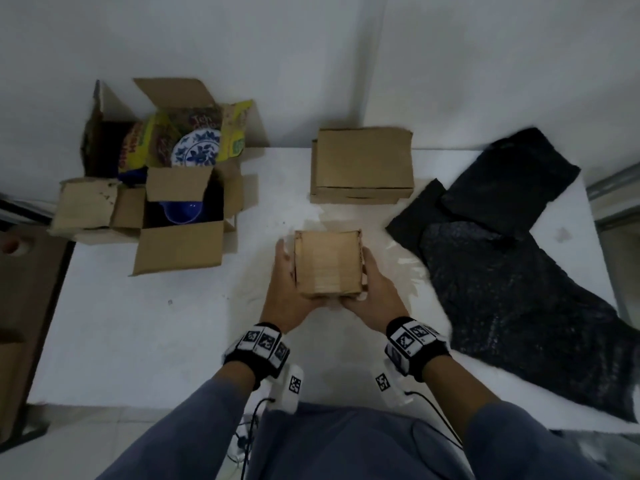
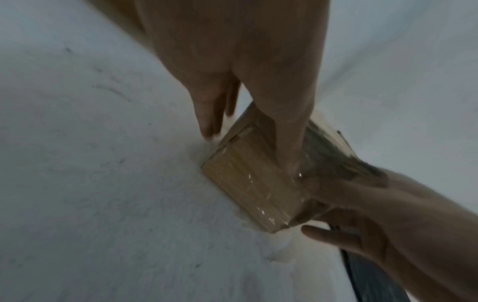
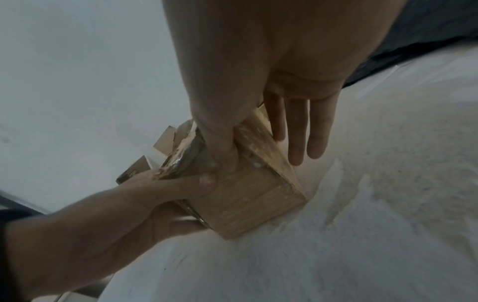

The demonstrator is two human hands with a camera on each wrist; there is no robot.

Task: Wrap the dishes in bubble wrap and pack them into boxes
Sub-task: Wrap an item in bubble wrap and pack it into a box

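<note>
A small cardboard box (image 1: 327,265), taped on its top, is held just above the white table (image 1: 138,341) at the centre. My left hand (image 1: 282,282) grips its left side and my right hand (image 1: 375,289) its right side. In the left wrist view the left thumb (image 2: 287,151) presses the taped face of the box (image 2: 248,183). The right thumb (image 3: 222,147) does the same on the box (image 3: 248,204) in the right wrist view. What the box contains is hidden. Black textured wrap sheets (image 1: 512,271) lie spread on the right.
At the back left stand open cartons (image 1: 180,251), one with a blue-and-white plate (image 1: 197,148) and yellow packaging, one with a blue bowl (image 1: 181,211). A closed cardboard box (image 1: 362,164) sits behind the small one. Clear film (image 1: 405,265) lies beside my right hand.
</note>
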